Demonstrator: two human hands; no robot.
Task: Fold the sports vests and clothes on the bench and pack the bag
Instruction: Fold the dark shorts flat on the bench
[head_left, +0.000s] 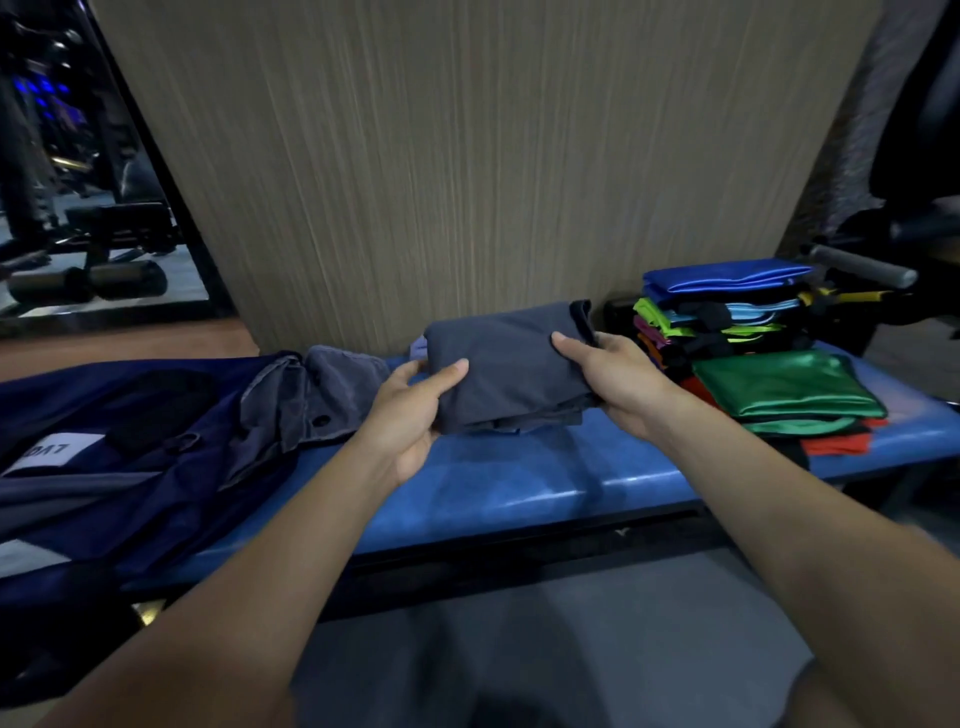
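Folded grey garment (511, 364) is clamped by L hand (410, 415) & R hand (613, 382) above blue bench (519, 483), btwn navy bag (130, 441) & vest stack (737, 332).

Left hand (410, 410) and right hand (618, 379), arms outstretched, each grip closed.

Dark grey folded shirt (511, 364), blue bench (519, 483), navy bag (130, 457), green vest (784, 384), blue vest (727, 275) topping the stack

A beige, vertically grained wall panel (467, 156) was seen behind; a grey padded roller bar (857, 262) was noted far right.
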